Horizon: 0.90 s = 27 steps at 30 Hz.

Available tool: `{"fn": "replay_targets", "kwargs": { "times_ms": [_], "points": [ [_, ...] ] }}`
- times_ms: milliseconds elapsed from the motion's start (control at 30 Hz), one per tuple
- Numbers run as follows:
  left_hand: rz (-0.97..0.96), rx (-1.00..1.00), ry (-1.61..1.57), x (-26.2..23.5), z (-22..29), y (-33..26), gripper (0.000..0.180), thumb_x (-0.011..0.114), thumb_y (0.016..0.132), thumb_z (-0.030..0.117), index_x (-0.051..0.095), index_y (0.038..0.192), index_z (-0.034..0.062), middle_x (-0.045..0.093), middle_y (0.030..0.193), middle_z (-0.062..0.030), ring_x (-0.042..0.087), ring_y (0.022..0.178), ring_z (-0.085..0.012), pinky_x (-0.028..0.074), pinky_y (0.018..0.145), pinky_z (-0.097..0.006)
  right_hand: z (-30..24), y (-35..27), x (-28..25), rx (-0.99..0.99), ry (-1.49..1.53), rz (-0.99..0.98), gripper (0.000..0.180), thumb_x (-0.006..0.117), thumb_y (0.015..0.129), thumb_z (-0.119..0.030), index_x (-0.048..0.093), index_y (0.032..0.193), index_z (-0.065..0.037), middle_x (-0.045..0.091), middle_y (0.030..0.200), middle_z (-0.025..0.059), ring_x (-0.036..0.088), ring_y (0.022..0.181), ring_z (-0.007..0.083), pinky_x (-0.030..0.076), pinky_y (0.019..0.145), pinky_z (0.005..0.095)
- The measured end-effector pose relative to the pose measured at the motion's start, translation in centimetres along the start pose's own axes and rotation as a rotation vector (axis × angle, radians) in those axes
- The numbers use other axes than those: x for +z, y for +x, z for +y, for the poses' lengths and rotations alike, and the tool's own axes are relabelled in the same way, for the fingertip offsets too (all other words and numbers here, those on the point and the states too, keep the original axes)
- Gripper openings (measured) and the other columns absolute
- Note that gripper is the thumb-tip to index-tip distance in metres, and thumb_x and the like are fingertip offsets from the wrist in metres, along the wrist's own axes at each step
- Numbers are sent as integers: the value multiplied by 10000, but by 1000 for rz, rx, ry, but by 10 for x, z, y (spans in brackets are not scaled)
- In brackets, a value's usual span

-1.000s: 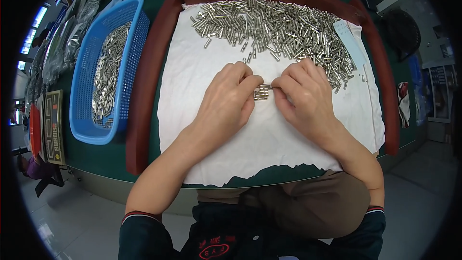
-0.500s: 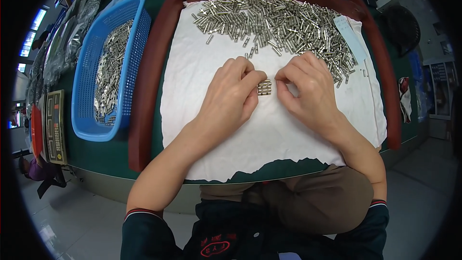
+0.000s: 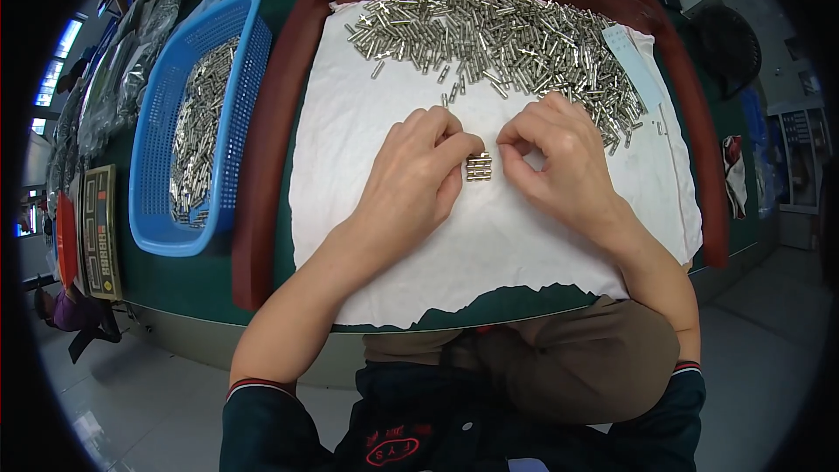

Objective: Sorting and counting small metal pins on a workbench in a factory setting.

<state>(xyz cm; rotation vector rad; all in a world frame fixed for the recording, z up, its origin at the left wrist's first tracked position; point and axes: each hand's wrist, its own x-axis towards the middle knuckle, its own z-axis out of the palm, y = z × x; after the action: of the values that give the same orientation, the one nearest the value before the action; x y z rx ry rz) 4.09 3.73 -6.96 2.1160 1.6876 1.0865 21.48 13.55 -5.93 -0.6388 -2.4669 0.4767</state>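
Left hand [image 3: 411, 170] is curled, its fingertips at the upper left of a small block of metal pins [image 3: 479, 168], which lies on white cloth [image 3: 489, 245] between the hands. Right hand [image 3: 559, 153] is bent too, but its fingers, which were at the block's right end one second ago, are now apart from it. So the left hand alone seems to steady the block. Whether either hand pinches a pin, I cannot tell.

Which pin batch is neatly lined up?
The small block by the left hand; the far heap and pins in the blue basket lie jumbled.
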Motion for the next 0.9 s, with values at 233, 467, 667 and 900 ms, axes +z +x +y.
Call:
{"fn": "replay_targets", "kwargs": {
  "times_ms": [233,467,667,900],
  "points": [
    [39,-81,-11,-3,-3,-1,174,601,757,-86,647,910,-18,578,851,-114,594,787,-270,481,670,-359,-7,4,-7,-73,110,-62,174,737,695,-75,568,730,-59,554,686,32,514,729,237,406,684,357],
    [51,-81,6,-1,-4,1,179,595,762,-86,649,916,-13,574,848,-115,592,781,-268,479,671,-358,-3,1,-6,-74,31,-151,334,809,691,-204,502,731,-77,499,719,42,460,753,242,374,703,366],
    [45,-87,-18,-1,-4,1,219,574,771,-105,655,954,-14,563,848,-113,578,792,-272,470,675,-366,-2,3,-7,4,34,-174,299,768,749,-251,526,728,-77,539,787,67,480,834,260,369,758,382],
    [63,-79,-7,1,-5,3,223,569,778,-103,656,963,-16,566,854,-118,572,805,-273,465,693,-367,2,4,5,-7,-61,-78,260,756,754,-209,526,729,-91,538,796,55,481,841,254,362,745,381]
  ]
}}
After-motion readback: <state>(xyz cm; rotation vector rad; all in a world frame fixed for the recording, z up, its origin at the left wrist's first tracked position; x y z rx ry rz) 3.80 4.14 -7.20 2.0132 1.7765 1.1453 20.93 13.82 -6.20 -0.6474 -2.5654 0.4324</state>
